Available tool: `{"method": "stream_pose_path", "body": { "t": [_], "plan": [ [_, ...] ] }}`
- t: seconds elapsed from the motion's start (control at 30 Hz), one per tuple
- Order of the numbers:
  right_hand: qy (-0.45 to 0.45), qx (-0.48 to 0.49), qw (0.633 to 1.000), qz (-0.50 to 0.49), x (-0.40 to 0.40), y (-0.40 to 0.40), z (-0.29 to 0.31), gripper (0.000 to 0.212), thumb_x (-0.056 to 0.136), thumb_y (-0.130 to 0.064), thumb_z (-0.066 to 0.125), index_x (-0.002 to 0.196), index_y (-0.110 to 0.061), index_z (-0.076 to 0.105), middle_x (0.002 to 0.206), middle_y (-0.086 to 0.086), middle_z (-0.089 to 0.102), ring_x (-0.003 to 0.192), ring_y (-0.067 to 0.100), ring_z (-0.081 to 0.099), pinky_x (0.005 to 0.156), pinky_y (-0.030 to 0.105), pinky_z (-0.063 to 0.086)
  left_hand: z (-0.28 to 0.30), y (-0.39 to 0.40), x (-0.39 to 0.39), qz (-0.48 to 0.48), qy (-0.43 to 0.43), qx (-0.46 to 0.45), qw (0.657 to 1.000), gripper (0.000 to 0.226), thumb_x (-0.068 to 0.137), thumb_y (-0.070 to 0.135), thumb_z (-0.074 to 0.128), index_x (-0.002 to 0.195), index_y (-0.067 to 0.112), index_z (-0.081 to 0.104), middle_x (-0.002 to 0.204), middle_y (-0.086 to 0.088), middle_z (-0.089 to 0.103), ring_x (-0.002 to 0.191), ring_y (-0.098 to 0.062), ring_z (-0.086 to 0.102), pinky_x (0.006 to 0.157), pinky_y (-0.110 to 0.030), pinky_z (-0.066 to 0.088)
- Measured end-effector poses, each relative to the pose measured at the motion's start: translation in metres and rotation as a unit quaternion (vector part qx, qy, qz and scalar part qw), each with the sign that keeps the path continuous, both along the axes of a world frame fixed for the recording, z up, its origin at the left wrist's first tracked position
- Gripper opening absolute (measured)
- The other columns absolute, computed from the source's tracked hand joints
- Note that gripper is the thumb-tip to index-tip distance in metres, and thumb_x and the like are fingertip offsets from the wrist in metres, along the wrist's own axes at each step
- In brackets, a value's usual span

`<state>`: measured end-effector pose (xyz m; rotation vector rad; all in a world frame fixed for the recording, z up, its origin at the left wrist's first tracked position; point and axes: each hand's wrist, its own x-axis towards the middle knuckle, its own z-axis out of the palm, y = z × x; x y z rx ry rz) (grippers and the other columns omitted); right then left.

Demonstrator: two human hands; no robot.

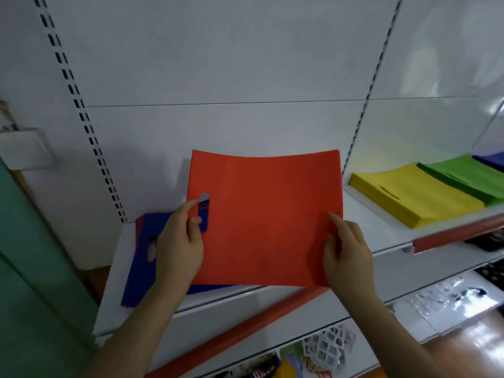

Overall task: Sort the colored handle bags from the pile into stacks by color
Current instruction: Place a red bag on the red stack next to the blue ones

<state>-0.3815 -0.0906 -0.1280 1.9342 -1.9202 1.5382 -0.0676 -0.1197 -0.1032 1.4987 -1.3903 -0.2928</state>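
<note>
Head view, the only camera: a red bag is held up flat in front of the shelf, both hands on it. Left hand pinches the bag's left edge beside the cut-out handle slot, thumb on the front face, forefinger along the edge near the slot. Right hand pinches the lower right part of the bag, thumb and forefinger on the front, the other fingers apparently behind. Beneath the red bag and to the left lies a blue bag on the shelf, with a sliver of red showing at its far left edge; this looks like what remains of the pile. To the right on the same shelf: a yellow stack, a green stack overlapping just behind it, and a blue stack at the frame edge. No red stack is visible. Handling, as a judgement: the material appears thin, light and soft; the top edge bows, so the sheet sags unless it is supported at two sides. It will not break, but it may slip or fold. Best hold: opposite edges, or the reinforced area at the slot. Lay it down flat with edges squared, since a thin stack shifts easily.
</note>
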Motion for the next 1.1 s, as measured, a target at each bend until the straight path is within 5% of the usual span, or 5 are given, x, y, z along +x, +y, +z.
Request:
{"method": "stream_pose_path", "body": {
  "t": [0.23,0.37,0.47,0.6,1.1],
  "plan": [
    [0.02,0.036,0.994,-0.105,-0.051,0.063,-0.007,0.052,0.102,-0.007,0.053,0.152,-0.019,0.048,0.128,0.0,0.056,0.09,0.015,0.056,0.073,0.032,0.047,-0.001,-0.002,-0.062,-0.106,-0.008,-0.025,0.994,0.046,0.107,0.015,0.049,0.152,0.027,0.05,0.137,0.021,0.051,0.121,0.005,0.048,0.096,-0.02,0.04],
    [0.024,0.043,0.986,-0.156,-0.1,0.096,-0.007,0.057,0.099,-0.005,0.053,0.154,-0.018,0.046,0.127,-0.001,0.052,0.092,0.014,0.055,0.075,0.031,0.045,0.0,-0.005,-0.121,-0.154,-0.041,-0.026,0.987,0.045,0.106,0.012,0.049,0.149,0.027,0.054,0.124,0.009,0.06,0.103,-0.001,0.052,0.077,-0.01,0.036],
    [0.019,0.053,0.978,-0.199,-0.144,0.119,-0.007,0.058,0.099,-0.005,0.053,0.155,-0.018,0.045,0.126,-0.002,0.051,0.094,0.017,0.056,0.076,0.036,0.049,0.002,-0.002,-0.177,-0.193,-0.063,-0.03,0.979,0.045,0.107,0.013,0.046,0.149,0.028,0.054,0.131,0.006,0.06,0.103,0.009,0.044,0.078,-0.006,0.035],
    [-0.002,0.081,0.966,-0.247,-0.215,0.146,-0.011,0.059,0.101,-0.009,0.05,0.157,-0.023,0.041,0.133,-0.004,0.049,0.1,0.018,0.058,0.08,0.038,0.051,0.005,0.007,-0.261,-0.225,-0.076,-0.022,0.971,0.043,0.108,0.017,0.045,0.15,0.028,0.051,0.139,0.005,0.059,0.116,-0.005,0.053,0.093,-0.021,0.041],
    [-0.022,0.105,0.931,-0.349,-0.467,0.211,-0.022,0.058,0.101,-0.009,0.051,0.157,-0.021,0.042,0.126,-0.006,0.048,0.093,0.013,0.056,0.073,0.04,0.054,-0.014,0.012,-0.558,-0.329,-0.129,-0.028,0.935,0.049,0.105,0.014,0.048,0.151,0.03,0.05,0.136,-0.001,0.059,0.119,-0.022,0.059,0.087,-0.029,0.043]
  ]
}}
